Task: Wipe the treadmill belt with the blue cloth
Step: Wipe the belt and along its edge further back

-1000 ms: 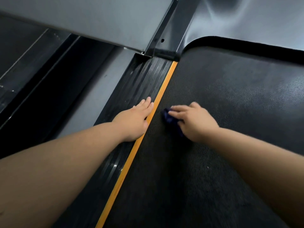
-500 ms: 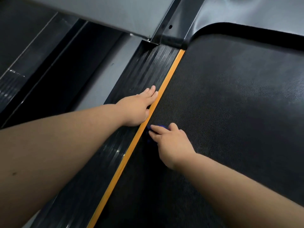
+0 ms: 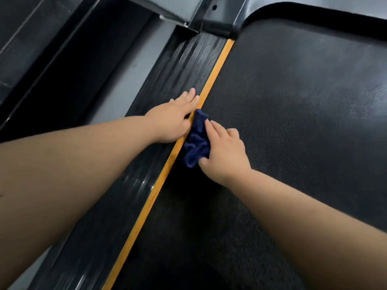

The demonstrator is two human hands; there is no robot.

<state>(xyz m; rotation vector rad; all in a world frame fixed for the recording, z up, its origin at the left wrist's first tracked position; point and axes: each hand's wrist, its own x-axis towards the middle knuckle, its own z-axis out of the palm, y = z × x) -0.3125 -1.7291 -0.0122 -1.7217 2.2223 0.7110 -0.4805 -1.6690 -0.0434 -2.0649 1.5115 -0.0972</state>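
Note:
The black textured treadmill belt (image 3: pixel 293 114) fills the right side of the head view. A crumpled dark blue cloth (image 3: pixel 196 141) lies on the belt's left edge, right beside the orange stripe (image 3: pixel 159 183). My right hand (image 3: pixel 224 153) presses on the cloth, fingers on top and thumb at its near end. My left hand (image 3: pixel 173 120) rests flat, palm down, on the ribbed black side rail (image 3: pixel 188 68), fingers together and touching the orange stripe. The two hands sit side by side, almost touching.
A grey motor cover (image 3: pixel 326 5) and a black upright post (image 3: pixel 211 11) stand at the belt's far end. Grey floor (image 3: pixel 125 80) runs left of the side rail, with another dark machine frame (image 3: pixel 41 59) beyond it.
My right hand slid the cloth toward me along the belt's left edge, then back up beside my left hand. More of the cloth shows now. My left hand stays planted on the rail.

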